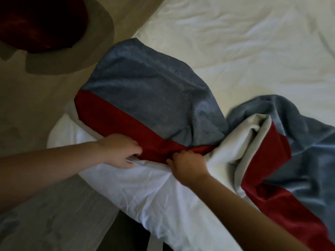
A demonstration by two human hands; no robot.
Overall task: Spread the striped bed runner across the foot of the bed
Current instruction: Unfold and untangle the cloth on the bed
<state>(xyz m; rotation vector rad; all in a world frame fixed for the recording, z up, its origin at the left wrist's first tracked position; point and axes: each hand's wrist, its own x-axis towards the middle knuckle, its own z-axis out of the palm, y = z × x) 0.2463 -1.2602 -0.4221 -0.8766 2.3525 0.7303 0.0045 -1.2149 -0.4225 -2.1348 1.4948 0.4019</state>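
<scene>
Running along the bed [235,42] edge, the runner [145,84] is gripped at its red border by the curled left hand [119,153] and right hand [184,164]; its bunched rest is found nearer the right hand.

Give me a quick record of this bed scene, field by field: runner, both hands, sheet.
bed runner: blue-grey with a red stripe, flat near the corner, bunched farther along, pale underside showing
left hand: grips the runner's red edge
right hand: grips the red edge close by
sheet: white, wrinkled
progress: runner not yet spread
</scene>
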